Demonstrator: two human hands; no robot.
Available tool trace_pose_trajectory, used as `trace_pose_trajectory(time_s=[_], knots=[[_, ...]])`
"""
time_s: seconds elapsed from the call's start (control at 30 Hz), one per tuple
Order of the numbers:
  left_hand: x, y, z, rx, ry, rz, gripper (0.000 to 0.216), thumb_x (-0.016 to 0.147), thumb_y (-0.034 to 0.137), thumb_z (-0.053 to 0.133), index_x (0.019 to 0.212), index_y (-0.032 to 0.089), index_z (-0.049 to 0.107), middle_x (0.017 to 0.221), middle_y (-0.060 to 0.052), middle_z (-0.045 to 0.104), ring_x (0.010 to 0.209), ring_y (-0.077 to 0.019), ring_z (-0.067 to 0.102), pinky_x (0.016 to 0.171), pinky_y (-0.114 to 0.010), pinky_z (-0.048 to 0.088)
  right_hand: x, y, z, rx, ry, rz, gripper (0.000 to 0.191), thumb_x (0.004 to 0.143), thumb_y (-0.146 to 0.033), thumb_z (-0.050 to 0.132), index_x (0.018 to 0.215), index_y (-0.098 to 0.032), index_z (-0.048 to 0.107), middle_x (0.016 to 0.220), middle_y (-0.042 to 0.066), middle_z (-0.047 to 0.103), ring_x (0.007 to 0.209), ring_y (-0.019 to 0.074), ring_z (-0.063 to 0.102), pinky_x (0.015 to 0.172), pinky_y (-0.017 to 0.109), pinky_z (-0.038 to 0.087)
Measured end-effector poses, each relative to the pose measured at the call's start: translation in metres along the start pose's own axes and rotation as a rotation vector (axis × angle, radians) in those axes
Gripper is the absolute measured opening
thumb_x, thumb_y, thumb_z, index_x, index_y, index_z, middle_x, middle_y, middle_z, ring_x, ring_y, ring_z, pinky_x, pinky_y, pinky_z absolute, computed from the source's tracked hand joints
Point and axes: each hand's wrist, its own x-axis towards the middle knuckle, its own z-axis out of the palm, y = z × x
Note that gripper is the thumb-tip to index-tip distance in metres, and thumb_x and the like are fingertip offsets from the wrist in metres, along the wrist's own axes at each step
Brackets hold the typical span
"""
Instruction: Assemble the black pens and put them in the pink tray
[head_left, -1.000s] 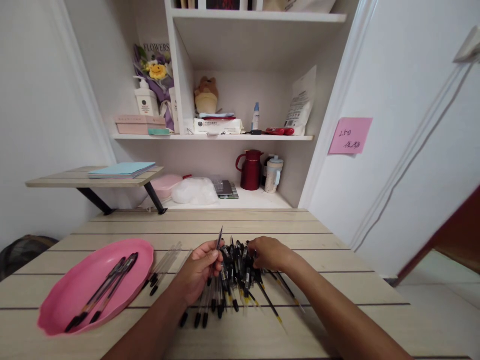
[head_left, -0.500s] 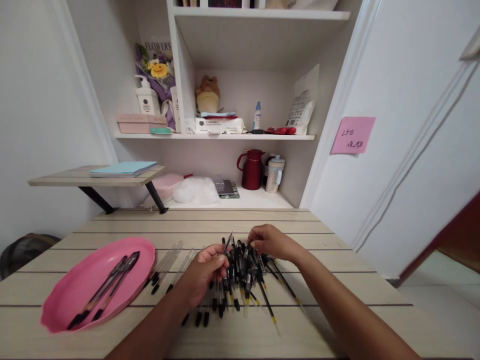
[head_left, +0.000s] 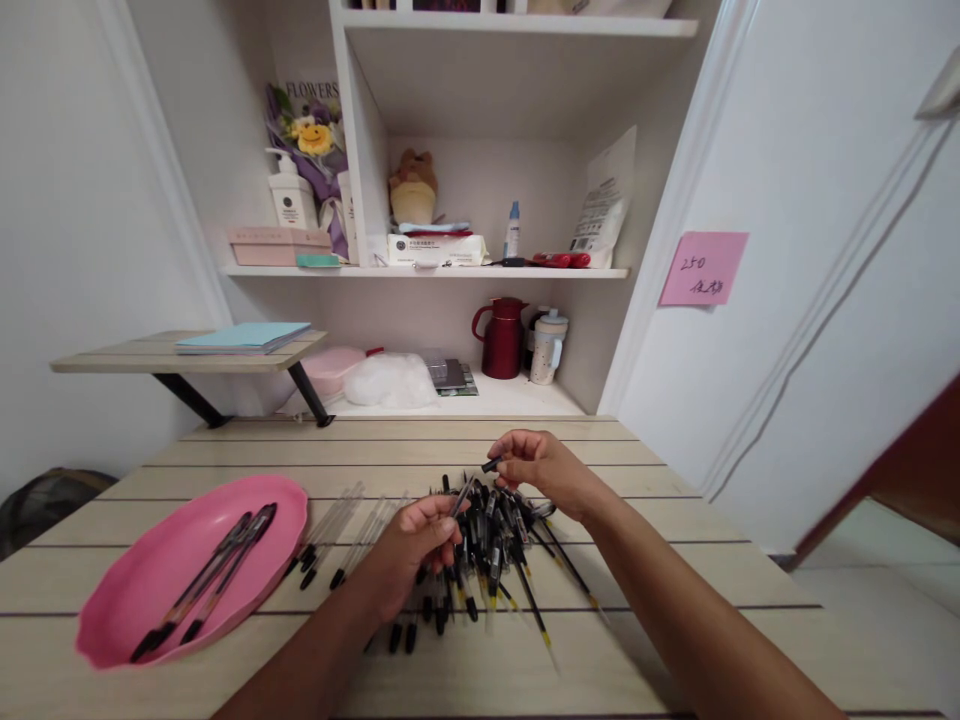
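Note:
My left hand [head_left: 424, 545] is closed on a pen [head_left: 463, 496], its tip pointing up and to the right. Pinched in my right hand [head_left: 536, 468] is a small black pen cap [head_left: 491, 465], held just beyond the tip and apart from it. Under both hands spreads a heap of black pen parts [head_left: 495, 540], with caps and yellow-ended refills sticking out toward me. Clear pen barrels [head_left: 334, 520] with black ends lie left of the heap. Several capped pens [head_left: 217, 580] rest in a pink scalloped tray [head_left: 112, 625] at the left.
The slatted wooden table [head_left: 645, 560] meets white shelving at the back. A small raised shelf [head_left: 97, 358] on black legs carries blue paper [head_left: 244, 338]. Behind the table stand a dark red jug [head_left: 502, 342], a pale cup [head_left: 547, 350] and a white plastic bag [head_left: 390, 380].
My right hand has risen from the heap with a black pen cap between its fingers. The pen in my left hand has tilted further to the right.

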Motion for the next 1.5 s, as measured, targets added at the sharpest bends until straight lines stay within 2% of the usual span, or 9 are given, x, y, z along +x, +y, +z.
trace_pose_trajectory(time_s=[0.37,0.6,0.77,1.03,1.2,1.5], knots=[[-0.001,0.000,0.002,0.047,-0.006,-0.009,0.029,0.072,0.029,0.057,0.097,0.015,0.058,0.068,0.000,0.056,0.050,-0.0059,0.046,0.045,-0.018,0.029,0.000,0.003,0.003,-0.129,-0.070,-0.011,0.018,0.062,-0.019,0.062,0.079,-0.015,0.058,0.057,-0.004,0.052,0.051,0.0071,0.046,0.053,0.021,0.036],[-0.002,-0.001,0.003,0.091,-0.006,-0.008,0.034,0.071,0.029,0.057,0.103,0.016,0.058,0.068,0.000,0.057,0.050,-0.0068,0.048,0.046,-0.018,0.031,-0.002,0.002,0.009,-0.272,-0.066,-0.013,0.018,0.062,-0.019,0.060,0.079,-0.015,0.061,0.050,-0.006,0.046,0.047,0.0060,0.039,0.045,0.019,0.029],[-0.002,-0.002,0.005,0.076,-0.012,0.043,0.038,0.074,0.033,0.053,0.108,0.016,0.056,0.067,-0.001,0.056,0.049,-0.0074,0.049,0.045,-0.019,0.033,-0.002,0.002,0.017,-0.153,-0.038,-0.021,0.023,0.059,-0.017,0.061,0.081,-0.015,0.059,0.056,-0.005,0.049,0.050,0.0064,0.044,0.049,0.020,0.034],[-0.002,-0.004,0.006,0.040,0.015,0.068,0.038,0.074,0.034,0.054,0.106,0.014,0.053,0.064,0.001,0.056,0.042,-0.0049,0.042,0.038,-0.017,0.023,0.000,0.011,0.024,0.053,-0.084,0.090,0.021,0.061,-0.024,0.063,0.078,-0.013,0.060,0.060,-0.001,0.059,0.049,0.0065,0.050,0.051,0.020,0.039],[-0.002,-0.003,0.008,-0.007,0.029,0.095,0.039,0.075,0.033,0.054,0.109,0.015,0.048,0.063,0.001,0.055,0.039,-0.0041,0.039,0.036,-0.017,0.020,0.003,0.025,0.034,0.069,-0.042,0.096,0.021,0.060,-0.029,0.066,0.071,-0.013,0.059,0.053,-0.003,0.056,0.046,0.0064,0.048,0.047,0.019,0.037],[-0.004,0.004,0.009,-0.025,0.101,0.135,0.042,0.072,0.033,0.056,0.110,0.017,0.049,0.061,0.002,0.056,0.037,-0.0036,0.038,0.035,-0.016,0.019,0.003,0.034,0.055,0.026,0.103,-0.021,0.028,0.060,-0.039,0.064,0.057,-0.016,0.048,0.046,-0.006,0.044,0.043,0.0061,0.039,0.043,0.020,0.031]])
